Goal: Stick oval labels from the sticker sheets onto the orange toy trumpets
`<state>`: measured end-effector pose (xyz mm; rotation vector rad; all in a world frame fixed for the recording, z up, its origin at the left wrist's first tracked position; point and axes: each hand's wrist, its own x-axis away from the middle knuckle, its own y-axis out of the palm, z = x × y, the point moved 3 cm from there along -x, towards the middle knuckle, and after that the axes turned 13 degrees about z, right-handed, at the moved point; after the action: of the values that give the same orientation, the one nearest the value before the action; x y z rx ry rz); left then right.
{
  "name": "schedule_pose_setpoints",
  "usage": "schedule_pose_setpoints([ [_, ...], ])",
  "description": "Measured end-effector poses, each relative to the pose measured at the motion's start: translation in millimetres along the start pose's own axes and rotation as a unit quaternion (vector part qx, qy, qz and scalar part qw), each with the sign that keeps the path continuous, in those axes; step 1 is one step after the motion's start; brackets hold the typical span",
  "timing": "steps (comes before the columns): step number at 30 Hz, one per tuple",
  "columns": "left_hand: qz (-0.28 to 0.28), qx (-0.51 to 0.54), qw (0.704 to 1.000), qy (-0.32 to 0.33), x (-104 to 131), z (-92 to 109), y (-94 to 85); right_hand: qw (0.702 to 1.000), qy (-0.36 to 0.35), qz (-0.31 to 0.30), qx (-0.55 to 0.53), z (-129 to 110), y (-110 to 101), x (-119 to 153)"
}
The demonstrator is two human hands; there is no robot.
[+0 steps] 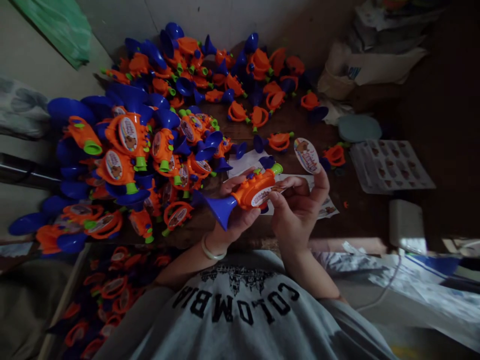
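Observation:
My left hand (240, 220) is wrapped round an orange toy trumpet (243, 197) with a blue bell pointing left and a green mouthpiece at upper right. My right hand (298, 215) pinches an oval sticker (261, 196) between thumb and fingers; part of it lies against the trumpet's side, and its right end lifts away. A second oval sticker (306, 155), with a brown cartoon figure, clings to a raised fingertip of that hand. Beneath the hands lie a white paper (247, 163) and a partly covered sticker sheet (327, 209).
Trumpets with oval stickers (127, 132) are heaped at left. Others without visible stickers (258, 65) lie along the back. Stacked sticker sheets (392, 165), a pale blue lid-like piece (360, 128) and a white box (408, 225) are at right. More trumpets (112, 287) sit below the table edge.

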<state>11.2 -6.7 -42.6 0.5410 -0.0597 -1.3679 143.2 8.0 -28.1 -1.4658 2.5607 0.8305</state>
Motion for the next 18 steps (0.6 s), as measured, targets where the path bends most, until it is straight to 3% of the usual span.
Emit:
schedule_pose_setpoints([
  [4, 0.000, -0.013, 1.000, 0.014, -1, 1, 2.7, 1.000, -0.018, 0.007, 0.010, 0, 1, 4],
  [9, 0.023, -0.023, 0.999, -0.015, 1, 5, 7.2, 1.000, -0.022, 0.007, 0.021, -1, 2, 5],
  [18, 0.027, 0.027, 0.999, -0.012, -1, 4, 11.5, 0.999, -0.019, 0.009, 0.042, -2, 3, 4],
])
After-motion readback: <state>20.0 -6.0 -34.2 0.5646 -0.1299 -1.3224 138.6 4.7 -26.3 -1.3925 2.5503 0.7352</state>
